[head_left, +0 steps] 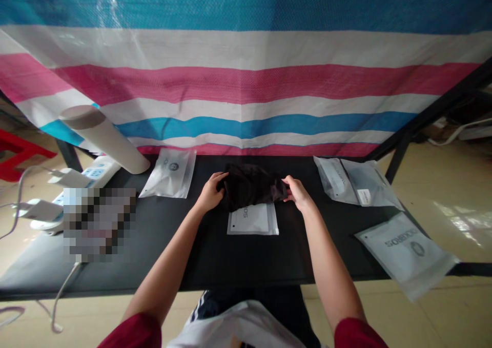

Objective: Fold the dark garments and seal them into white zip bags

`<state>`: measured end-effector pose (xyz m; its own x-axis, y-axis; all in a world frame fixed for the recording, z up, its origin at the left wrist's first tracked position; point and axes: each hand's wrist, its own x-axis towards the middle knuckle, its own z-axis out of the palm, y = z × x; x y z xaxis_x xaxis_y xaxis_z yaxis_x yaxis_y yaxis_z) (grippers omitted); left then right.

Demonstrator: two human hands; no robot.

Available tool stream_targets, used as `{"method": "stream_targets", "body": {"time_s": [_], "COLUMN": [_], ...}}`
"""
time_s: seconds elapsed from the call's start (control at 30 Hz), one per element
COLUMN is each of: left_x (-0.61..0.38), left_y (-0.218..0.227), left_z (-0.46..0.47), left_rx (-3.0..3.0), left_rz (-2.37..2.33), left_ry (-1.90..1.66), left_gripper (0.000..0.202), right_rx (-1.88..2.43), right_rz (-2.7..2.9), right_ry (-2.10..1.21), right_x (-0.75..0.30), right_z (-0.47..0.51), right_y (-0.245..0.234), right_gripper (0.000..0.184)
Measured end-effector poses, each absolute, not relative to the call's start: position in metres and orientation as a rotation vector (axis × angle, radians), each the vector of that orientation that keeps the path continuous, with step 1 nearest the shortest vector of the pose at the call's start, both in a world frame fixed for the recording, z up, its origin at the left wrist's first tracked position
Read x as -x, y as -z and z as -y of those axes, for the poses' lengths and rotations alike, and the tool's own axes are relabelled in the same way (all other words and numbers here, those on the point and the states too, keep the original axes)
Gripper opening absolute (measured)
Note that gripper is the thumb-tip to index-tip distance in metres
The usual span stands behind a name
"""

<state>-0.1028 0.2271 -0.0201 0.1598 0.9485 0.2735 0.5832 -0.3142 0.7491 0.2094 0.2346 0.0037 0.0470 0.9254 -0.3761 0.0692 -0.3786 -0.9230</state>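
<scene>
Black tabletop (215,266) is stretching across the frame in front of a blue, white and pink striped woven tarp (246,86). Both hands are clenched on a bunched black garment (251,186) at the middle of the table. The left hand (209,191) is curling its fingers over the garment's left end, and the right hand (298,193) is gripping its right end. The garment is lying across the upper edge of a clear zip bag (252,219), which is resting flat just below it, with a white printed sheet inside.

Farther out, another clear bag (168,172) is lying at the upper left of the table, and two grey-tinted bags (357,183) are overlapping at the upper right. A larger printed bag (407,253) is hanging over the table's lower right corner. At the left edge, a white tube (105,138) is leaning up from the tabletop beside a white power strip (86,184), with white cables (57,297) trailing down toward the floor. A pixelated patch (98,225) is hiding whatever lies below the strip.
</scene>
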Motion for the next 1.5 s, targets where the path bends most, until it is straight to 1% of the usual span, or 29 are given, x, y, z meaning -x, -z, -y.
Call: {"method": "stream_targets", "body": {"time_s": [0.03, 0.1, 0.17, 0.23, 0.3, 0.37, 0.43, 0.5, 0.57, 0.63, 0.73, 0.8, 0.87, 0.97, 1.07, 1.1, 1.17, 1.23, 1.3, 1.37, 1.43, 1.5], "left_x": [0.103, 0.104, 0.105, 0.106, 0.107, 0.107, 0.106, 0.104, 0.103, 0.101, 0.098, 0.094, 0.088, 0.074, 0.056, 0.051, 0.045, 0.048, 0.060, 0.080, 0.103, 0.123], "left_y": [0.020, 0.019, 0.018, 0.016, 0.014, 0.012, 0.012, 0.012, 0.012, 0.012, 0.007, -0.001, -0.009, -0.019, -0.020, -0.019, -0.019, -0.021, -0.026, -0.031, -0.035, -0.037], "left_z": [-0.226, -0.225, -0.224, -0.222, -0.221, -0.219, -0.218, -0.216, -0.215, -0.214, -0.213, -0.210, -0.206, -0.196, -0.186, -0.184, -0.182, -0.183, -0.187, -0.192, -0.199, -0.205], "left_rx": [-2.002, -2.056, -2.087, -2.102, -2.132, -2.177, -2.212, -2.226, -2.222, -2.205, -2.212, -2.252, -2.293, -2.271, -2.194, -2.195, -2.227, -2.229, -2.134, -1.956, -1.743, -1.522], "left_rz": [-1.485, -1.566, -1.623, -1.644, -1.648, -1.644, -1.643, -1.662, -1.691, -1.706, -1.700, -1.666, -1.562, -1.354, -1.305, -1.305, -1.279, -1.238, -1.228, -1.232, -1.232, -1.284], "left_ry": [-0.962, -0.889, -0.859, -0.852, -0.831, -0.795, -0.749, -0.705, -0.681, -0.691, -0.779, -0.882, -0.945, -0.842, -0.705, -0.688, -0.687, -0.738, -0.881, -1.131, -1.448, -1.774], "left_gripper": [0.058, 0.051, 0.041, 0.036, 0.038, 0.043, 0.051, 0.060, 0.066, 0.062, 0.048, 0.041, 0.038, 0.040, 0.039, 0.036, 0.020, 0.008, 0.008, 0.014, 0.026, 0.034], "right_rx": [1.579, 1.594, 1.578, 1.572, 1.568, 1.514, 1.401, 1.279, 1.207, 1.209, 1.230, 1.204, 1.188, 1.242, 1.334, 1.355, 1.385, 1.416, 1.460, 1.506, 1.537, 1.555], "right_rz": [1.074, 1.242, 1.444, 1.581, 1.618, 1.573, 1.477, 1.362, 1.258, 1.180, 1.111, 1.119, 1.221, 1.466, 1.691, 1.743, 1.798, 1.815, 1.830, 1.836, 1.835, 1.843], "right_ry": [-1.416, -1.333, -1.203, -1.062, -0.908, -0.802, -0.856, -1.069, -1.288, -1.403, -1.417, -1.392, -1.351, -1.254, -1.093, -1.040, -0.959, -0.878, -0.762, -0.648, -0.576, -0.535], "right_x": [-0.211, -0.215, -0.219, -0.220, -0.219, -0.217, -0.216, -0.218, -0.221, -0.223, -0.219, -0.212, -0.204, -0.192, -0.186, -0.185, -0.185, -0.189, -0.195, -0.203, -0.211, -0.215], "right_z": [-0.235, -0.235, -0.235, -0.237, -0.238, -0.238, -0.236, -0.232, -0.228, -0.226, -0.227, -0.229, -0.230, -0.229, -0.226, -0.226, -0.226, -0.228, -0.231, -0.235, -0.237, -0.239], "right_y": [-0.004, 0.000, 0.006, 0.012, 0.013, 0.007, -0.004, -0.017, -0.028, -0.033, -0.031, -0.025, -0.018, -0.006, 0.002, 0.004, 0.007, 0.008, 0.009, 0.010, 0.012, 0.014], "right_gripper": [0.026, 0.024, 0.021, 0.021, 0.024, 0.025, 0.026, 0.029, 0.040, 0.051, 0.054, 0.051, 0.044, 0.034, 0.027, 0.025, 0.023, 0.022, 0.020, 0.020, 0.021, 0.021]}}
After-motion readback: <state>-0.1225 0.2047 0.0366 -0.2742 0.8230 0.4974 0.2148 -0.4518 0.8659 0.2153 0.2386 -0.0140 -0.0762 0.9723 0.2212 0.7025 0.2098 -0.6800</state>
